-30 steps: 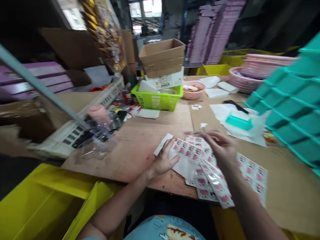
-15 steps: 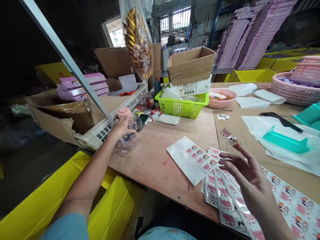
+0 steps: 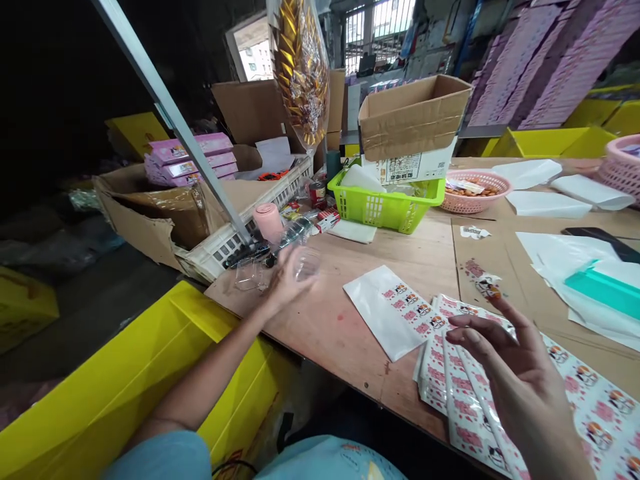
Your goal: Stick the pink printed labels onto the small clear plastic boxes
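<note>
My left hand (image 3: 284,285) is closed around a clear plastic container (image 3: 306,264), a little blurred, above the wooden table. Beside it lies another clear plastic piece (image 3: 249,275), and a pink can-shaped object (image 3: 269,222) stands behind. A transparent sticker (image 3: 486,285) with a cat figure and pink print clings to the raised index fingertip of my right hand (image 3: 525,373); the other fingers are bent and apart. Beneath that hand are several fanned sticker sheets (image 3: 457,383) with pink and cat prints. To their left is a mostly white sheet (image 3: 377,313) with one printed strip.
A green basket (image 3: 383,208) stands at the back with a cardboard box (image 3: 415,120) over it. Right of it is a pink basket (image 3: 473,193) of brown items. A metal post (image 3: 175,123) slants at left. Yellow boxes (image 3: 150,360) stand below the table edge.
My left hand has moved right and nearer from beside the pink can-shaped object, lifting the clear container. My right hand keeps its pose with the sticker. The view has turned left.
</note>
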### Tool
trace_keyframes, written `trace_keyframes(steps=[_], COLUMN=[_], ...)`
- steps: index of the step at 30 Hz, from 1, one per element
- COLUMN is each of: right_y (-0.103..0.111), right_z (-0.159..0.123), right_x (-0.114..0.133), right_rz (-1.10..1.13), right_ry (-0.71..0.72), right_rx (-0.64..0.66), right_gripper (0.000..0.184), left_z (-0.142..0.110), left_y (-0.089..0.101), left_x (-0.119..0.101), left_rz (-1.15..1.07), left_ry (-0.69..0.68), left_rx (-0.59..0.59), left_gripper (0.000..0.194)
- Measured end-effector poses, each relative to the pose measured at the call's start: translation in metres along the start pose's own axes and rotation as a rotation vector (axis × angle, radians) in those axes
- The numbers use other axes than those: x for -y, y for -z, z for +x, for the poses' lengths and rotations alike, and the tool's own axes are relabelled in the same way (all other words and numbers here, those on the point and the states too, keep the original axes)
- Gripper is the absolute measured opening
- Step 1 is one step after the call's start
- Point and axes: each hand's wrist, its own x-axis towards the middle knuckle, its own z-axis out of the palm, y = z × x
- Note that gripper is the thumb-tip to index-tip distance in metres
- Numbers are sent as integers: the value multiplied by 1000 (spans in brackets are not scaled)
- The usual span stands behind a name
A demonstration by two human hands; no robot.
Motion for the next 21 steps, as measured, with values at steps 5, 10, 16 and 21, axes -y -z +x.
trace_keyframes(steps=[5, 10, 16, 21], right_y=[-10, 14, 31, 10], right_z=[-7, -17, -22, -24], right_x=[7, 9, 6, 4], right_rz=[-12, -36, -10, 1], right_ry=[16, 20, 8, -12], right_rx=[38, -26, -55, 159], right_gripper=[72, 72, 67, 71], left_z=[2, 3, -12, -14], left_y=[-36, 11, 76, 72], left_x=[-59, -28, 88, 94], left_rz=[-228, -151, -61, -219], left_ry=[-242, -63, 797, 782], left_rx=[145, -123, -252, -69], left_gripper=[53, 54, 78, 56])
